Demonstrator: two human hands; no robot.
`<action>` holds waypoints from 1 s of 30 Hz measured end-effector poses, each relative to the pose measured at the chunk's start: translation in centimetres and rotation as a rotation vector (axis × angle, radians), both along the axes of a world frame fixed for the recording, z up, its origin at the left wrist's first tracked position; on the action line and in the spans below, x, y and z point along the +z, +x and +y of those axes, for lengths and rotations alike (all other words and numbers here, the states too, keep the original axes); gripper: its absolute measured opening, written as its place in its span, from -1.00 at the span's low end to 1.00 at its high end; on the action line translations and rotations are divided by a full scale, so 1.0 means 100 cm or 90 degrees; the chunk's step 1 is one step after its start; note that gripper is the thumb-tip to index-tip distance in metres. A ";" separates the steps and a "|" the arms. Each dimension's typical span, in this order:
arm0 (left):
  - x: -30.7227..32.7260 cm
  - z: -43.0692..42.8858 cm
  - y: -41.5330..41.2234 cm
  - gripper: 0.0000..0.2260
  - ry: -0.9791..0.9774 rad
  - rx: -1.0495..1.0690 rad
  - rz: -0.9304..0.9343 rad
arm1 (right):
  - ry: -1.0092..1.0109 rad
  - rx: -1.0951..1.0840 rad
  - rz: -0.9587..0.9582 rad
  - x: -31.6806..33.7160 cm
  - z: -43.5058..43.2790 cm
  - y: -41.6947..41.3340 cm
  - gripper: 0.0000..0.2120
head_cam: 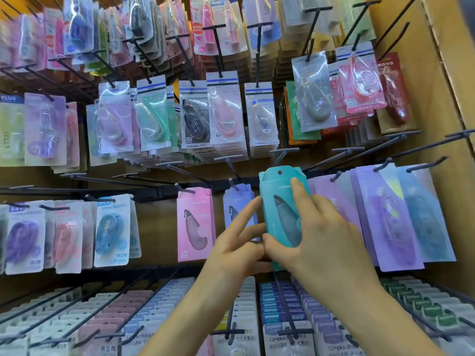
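A teal correction-tape box (pixel 276 201) with a hang hole at its top stands upright in front of the display, just below a bare grey hook (pixel 280 156). My right hand (pixel 326 235) grips it from the right, index finger lying up its front and thumb at its lower left edge. My left hand (pixel 236 242) touches the box's lower left side, fingers spread and mostly straight. A pink box (pixel 195 224) and a lilac-blue box (pixel 237 201) hang just to the left on their hooks.
Pegboard hooks carry several rows of packaged correction tapes: purple and blue packs (pixel 401 217) to the right, blister packs (pixel 113 229) to the left, more (pixel 223 109) above. Long black hooks (pixel 285 309) with stacked cards jut out below my arms. A wooden side panel (pixel 447 86) closes the right.
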State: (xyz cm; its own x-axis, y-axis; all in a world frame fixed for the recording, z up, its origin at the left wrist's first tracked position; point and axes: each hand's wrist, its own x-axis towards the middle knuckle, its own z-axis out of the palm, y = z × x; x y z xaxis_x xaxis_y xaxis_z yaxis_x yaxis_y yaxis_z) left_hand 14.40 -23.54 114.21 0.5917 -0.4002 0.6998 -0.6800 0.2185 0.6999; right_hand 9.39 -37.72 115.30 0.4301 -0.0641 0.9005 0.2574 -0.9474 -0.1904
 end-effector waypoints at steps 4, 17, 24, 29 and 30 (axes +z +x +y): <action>-0.006 0.006 -0.003 -0.24 0.081 0.027 -0.029 | -0.004 -0.030 0.036 0.003 -0.001 -0.001 -0.11; -0.004 -0.010 0.016 -0.52 0.081 0.277 -0.070 | -0.014 0.010 -0.003 -0.002 -0.013 0.000 -0.50; 0.008 -0.019 0.052 -0.47 0.204 0.433 -0.094 | 0.010 0.027 -0.028 -0.015 -0.031 -0.001 -0.64; 0.018 -0.032 0.070 -0.49 0.299 0.541 -0.113 | -0.016 0.094 -0.007 -0.027 -0.043 0.006 -0.66; 0.019 -0.035 0.071 -0.50 0.331 0.574 -0.129 | -0.024 0.106 -0.007 -0.029 -0.044 0.008 -0.68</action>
State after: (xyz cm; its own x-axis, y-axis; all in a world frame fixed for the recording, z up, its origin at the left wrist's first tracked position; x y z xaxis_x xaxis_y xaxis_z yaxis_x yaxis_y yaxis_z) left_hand 21.49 -27.06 116.14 0.7110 -0.1499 0.6870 -0.5553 -0.7190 0.4179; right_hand 10.16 -42.17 112.37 0.4219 0.0409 0.9057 0.4132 -0.8979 -0.1520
